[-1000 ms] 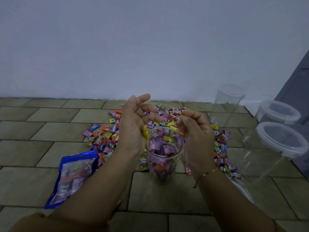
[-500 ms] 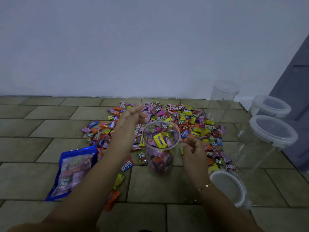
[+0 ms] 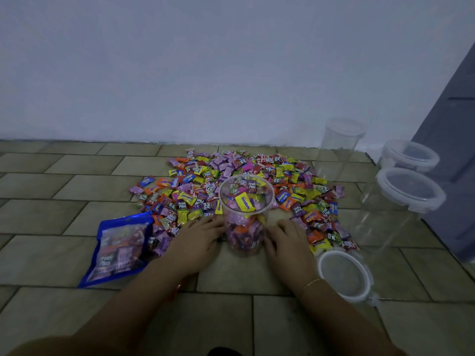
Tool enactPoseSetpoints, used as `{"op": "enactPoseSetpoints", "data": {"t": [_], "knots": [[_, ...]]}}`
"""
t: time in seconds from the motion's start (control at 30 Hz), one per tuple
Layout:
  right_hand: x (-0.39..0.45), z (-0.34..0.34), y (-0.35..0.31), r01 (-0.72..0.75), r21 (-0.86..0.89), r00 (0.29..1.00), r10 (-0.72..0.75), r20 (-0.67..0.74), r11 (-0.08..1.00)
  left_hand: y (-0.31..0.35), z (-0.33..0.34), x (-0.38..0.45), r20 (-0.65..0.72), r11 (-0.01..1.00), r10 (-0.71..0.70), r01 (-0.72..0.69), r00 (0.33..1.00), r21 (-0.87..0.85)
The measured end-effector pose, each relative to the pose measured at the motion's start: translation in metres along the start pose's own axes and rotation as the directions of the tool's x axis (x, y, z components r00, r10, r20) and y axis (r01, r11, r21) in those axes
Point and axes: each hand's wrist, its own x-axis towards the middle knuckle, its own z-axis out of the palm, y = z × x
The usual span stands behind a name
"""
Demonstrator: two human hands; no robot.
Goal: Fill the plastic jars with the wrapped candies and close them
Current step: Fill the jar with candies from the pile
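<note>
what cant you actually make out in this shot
- Head view: the fingertips of the left hand and right hand are lost among the wrapped candies; whether they grip any is unclear.
- Contents of the clear jars with lids at right: walls too faint in the dim light.
- Blue candy bag: small print too blurred to read.
- Floor behind the open jar: hidden by the jar.

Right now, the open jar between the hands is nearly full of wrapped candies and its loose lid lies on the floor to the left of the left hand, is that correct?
Not quite. In the head view the loose lid lies to the right of the right hand, not left of the left hand; there, a blue candy bag lies instead. The open jar between the hands is indeed nearly full of wrapped candies.
</note>
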Motion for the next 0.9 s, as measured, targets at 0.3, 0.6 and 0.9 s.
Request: {"op": "enactPoseSetpoints", "data": {"t": [0.3, 0.6, 0.9], "knots": [[-0.004, -0.001, -0.005, -0.03, -0.114, 0.994, 0.017, -0.108, 0.993, 0.008, -0.006, -0.039, 0.059, 0.984, -0.11, 0.101, 0.992, 0.144], [-0.003, 0.001, -0.006, 0.009, -0.054, 0.995, -0.015, -0.099, 0.998, 0.005, 0.023, -0.043, -0.324, 0.992, -0.075, 0.104, 0.943, 0.073], [-0.005, -0.016, -0.014, -0.115, 0.017, 0.992, 0.116, -0.058, 0.993, 0.006, 0.021, -0.046, -0.472, 0.998, -0.049, 0.055, 0.88, 0.0]]}}
